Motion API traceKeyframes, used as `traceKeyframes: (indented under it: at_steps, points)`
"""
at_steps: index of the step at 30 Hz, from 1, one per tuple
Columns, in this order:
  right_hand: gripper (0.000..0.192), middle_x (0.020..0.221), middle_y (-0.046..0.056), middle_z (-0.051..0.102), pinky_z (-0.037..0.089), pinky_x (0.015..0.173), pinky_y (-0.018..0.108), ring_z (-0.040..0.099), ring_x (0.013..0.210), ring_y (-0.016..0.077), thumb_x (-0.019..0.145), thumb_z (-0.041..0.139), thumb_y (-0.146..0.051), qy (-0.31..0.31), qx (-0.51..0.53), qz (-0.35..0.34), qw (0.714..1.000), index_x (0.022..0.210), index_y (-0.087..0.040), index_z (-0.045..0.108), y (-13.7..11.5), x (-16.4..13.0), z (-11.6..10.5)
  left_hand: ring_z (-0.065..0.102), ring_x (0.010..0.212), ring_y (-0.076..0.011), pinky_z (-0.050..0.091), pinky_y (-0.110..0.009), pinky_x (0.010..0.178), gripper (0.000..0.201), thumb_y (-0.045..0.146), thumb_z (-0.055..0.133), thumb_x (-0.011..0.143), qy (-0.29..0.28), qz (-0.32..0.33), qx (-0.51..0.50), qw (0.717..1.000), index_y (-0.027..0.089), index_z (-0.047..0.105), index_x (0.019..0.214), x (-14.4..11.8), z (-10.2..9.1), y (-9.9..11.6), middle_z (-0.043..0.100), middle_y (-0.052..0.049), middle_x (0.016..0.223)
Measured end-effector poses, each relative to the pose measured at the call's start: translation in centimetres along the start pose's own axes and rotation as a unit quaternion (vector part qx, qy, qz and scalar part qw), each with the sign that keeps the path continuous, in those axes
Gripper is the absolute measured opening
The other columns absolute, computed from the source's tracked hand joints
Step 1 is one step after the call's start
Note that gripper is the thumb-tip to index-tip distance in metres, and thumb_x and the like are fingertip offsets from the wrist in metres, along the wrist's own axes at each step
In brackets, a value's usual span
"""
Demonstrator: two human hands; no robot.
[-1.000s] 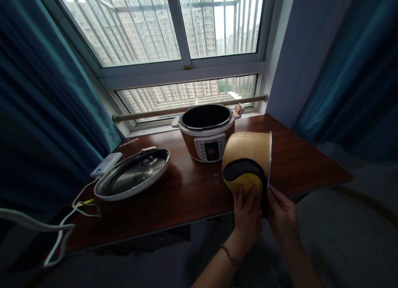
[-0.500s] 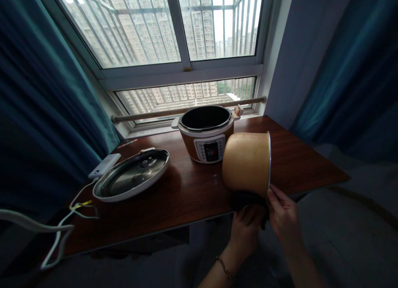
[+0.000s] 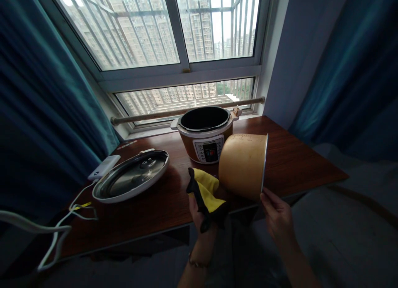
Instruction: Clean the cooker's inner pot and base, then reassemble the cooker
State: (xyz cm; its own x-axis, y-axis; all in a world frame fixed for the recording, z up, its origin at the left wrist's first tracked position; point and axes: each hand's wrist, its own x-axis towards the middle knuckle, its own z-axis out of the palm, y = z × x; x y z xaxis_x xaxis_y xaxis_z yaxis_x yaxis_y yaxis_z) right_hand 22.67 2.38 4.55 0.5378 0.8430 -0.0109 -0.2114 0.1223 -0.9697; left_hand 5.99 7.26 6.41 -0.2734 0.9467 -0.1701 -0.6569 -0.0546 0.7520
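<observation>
My right hand (image 3: 277,215) pinches the metal rim of a golden inner pot (image 3: 242,165), which is tipped on its side at the table's front edge with its mouth to the right. In my left hand (image 3: 199,217) lies a yellow and black cloth (image 3: 209,194), bunched over the fingers and hiding most of them; a gap separates it from the pot's base. Behind the pot stands the electric cooker (image 3: 207,140), lidless, its dark cavity showing. To the left, the cooker's lid (image 3: 132,176) rests with its inner side up.
The wooden table (image 3: 295,163) stands against a barred window (image 3: 139,28). A white box-like device (image 3: 104,167) sits left of the lid. White cables (image 3: 56,238) run off the table's left end. Blue curtains (image 3: 40,93) hang at both sides.
My left hand has come out from under the pot, moving left and up with the cloth, whose yellow side now shows. The pot has tilted slightly, still in my right hand.
</observation>
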Motion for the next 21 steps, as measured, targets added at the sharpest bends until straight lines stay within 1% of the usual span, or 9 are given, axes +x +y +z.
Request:
traceKeyframes:
  at_steps: [2, 3, 4, 8, 10, 12, 16, 19, 21]
  points:
    - [0.034, 0.100, 0.010, 0.069, 0.046, 0.090, 0.043, 0.063, 0.094, 0.0248, 0.069, 0.069, -0.038, -0.009, -0.029, 0.000, 1.000, 0.096, -0.019, 0.070, -0.2, -0.4, 0.4, 0.061, 0.099, -0.0202, 0.048, -0.030, 0.085, 0.039, 0.048, 0.054, 0.079, -0.056, 0.116, 0.105, 0.986, 0.025, 0.061, 0.109, 0.4, 1.9, 1.2, 0.065, -0.003, 0.106]
    - [0.032, 0.100, 0.009, 0.069, 0.046, 0.089, 0.043, 0.063, 0.093, 0.0249, 0.069, 0.068, -0.037, -0.015, -0.046, -0.002, 0.999, 0.096, -0.019, 0.071, -0.4, -0.6, 0.6, 0.059, 0.103, -0.0210, 0.045, -0.032, 0.090, 0.037, 0.046, 0.053, 0.081, -0.106, 0.174, 0.171, 0.964, 0.024, 0.061, 0.109, 0.6, 3.0, 1.6, 0.064, -0.004, 0.109]
    - [0.031, 0.099, 0.009, 0.069, 0.047, 0.088, 0.043, 0.064, 0.092, 0.0249, 0.069, 0.068, -0.036, -0.022, -0.060, -0.008, 0.998, 0.095, -0.019, 0.071, -0.5, -0.8, 0.8, 0.054, 0.111, -0.0221, 0.040, -0.036, 0.097, 0.035, 0.042, 0.050, 0.084, -0.165, 0.232, 0.248, 0.926, 0.023, 0.060, 0.111, 0.6, 4.1, 2.0, 0.062, -0.006, 0.115]
    - [0.027, 0.096, 0.007, 0.070, 0.052, 0.080, 0.038, 0.066, 0.086, 0.0236, 0.069, 0.063, -0.028, -0.059, -0.080, -0.053, 0.994, 0.093, -0.022, 0.072, -0.8, -1.2, 1.0, 0.029, 0.132, -0.0226, 0.016, -0.046, 0.110, 0.037, 0.024, 0.037, 0.088, -0.352, 0.411, 0.467, 0.700, 0.020, 0.053, 0.121, 0.0, 7.8, 2.5, 0.050, -0.006, 0.132]
    - [0.028, 0.095, 0.006, 0.070, 0.054, 0.076, 0.035, 0.067, 0.084, 0.0229, 0.068, 0.061, -0.023, -0.063, -0.089, -0.076, 0.991, 0.094, -0.023, 0.072, -0.8, -1.2, 0.8, 0.027, 0.133, -0.0207, 0.014, -0.045, 0.111, 0.040, 0.020, 0.034, 0.088, -0.390, 0.436, 0.503, 0.636, 0.018, 0.048, 0.125, -0.4, 8.7, 2.5, 0.049, -0.005, 0.133]
    - [0.030, 0.097, 0.005, 0.069, 0.053, 0.077, 0.035, 0.066, 0.086, 0.0227, 0.068, 0.059, -0.020, -0.060, -0.098, -0.089, 0.989, 0.095, -0.023, 0.071, -0.8, -1.1, 0.6, 0.029, 0.133, -0.0186, 0.015, -0.042, 0.111, 0.040, 0.019, 0.033, 0.088, -0.396, 0.446, 0.519, 0.613, 0.018, 0.046, 0.127, -0.4, 9.0, 2.5, 0.049, -0.005, 0.133]
    - [0.031, 0.101, 0.005, 0.068, 0.052, 0.082, 0.035, 0.065, 0.091, 0.0222, 0.069, 0.060, -0.021, -0.063, -0.104, -0.080, 0.989, 0.099, -0.023, 0.070, -1.1, -0.8, 0.4, 0.030, 0.132, -0.0176, 0.015, -0.041, 0.111, 0.039, 0.018, 0.036, 0.088, -0.355, 0.459, 0.543, 0.607, 0.020, 0.048, 0.125, 0.6, 9.2, 2.4, 0.048, -0.003, 0.134]
    - [0.029, 0.099, 0.004, 0.069, 0.052, 0.082, 0.035, 0.065, 0.090, 0.0216, 0.071, 0.060, -0.024, -0.060, -0.114, -0.073, 0.989, 0.098, -0.023, 0.070, -1.2, -0.9, 0.6, 0.032, 0.131, -0.0180, 0.016, -0.041, 0.111, 0.037, 0.018, 0.037, 0.088, -0.308, 0.456, 0.547, 0.630, 0.021, 0.049, 0.124, 1.8, 9.1, 2.4, 0.049, -0.003, 0.133]
    - [0.025, 0.095, 0.005, 0.070, 0.052, 0.080, 0.034, 0.066, 0.086, 0.0216, 0.073, 0.060, -0.029, -0.054, -0.128, -0.076, 0.987, 0.094, -0.022, 0.071, -1.2, -1.1, 0.9, 0.033, 0.130, -0.0182, 0.018, -0.042, 0.110, 0.036, 0.018, 0.037, 0.089, -0.282, 0.450, 0.528, 0.663, 0.021, 0.050, 0.123, 2.6, 8.9, 2.3, 0.050, -0.004, 0.132]
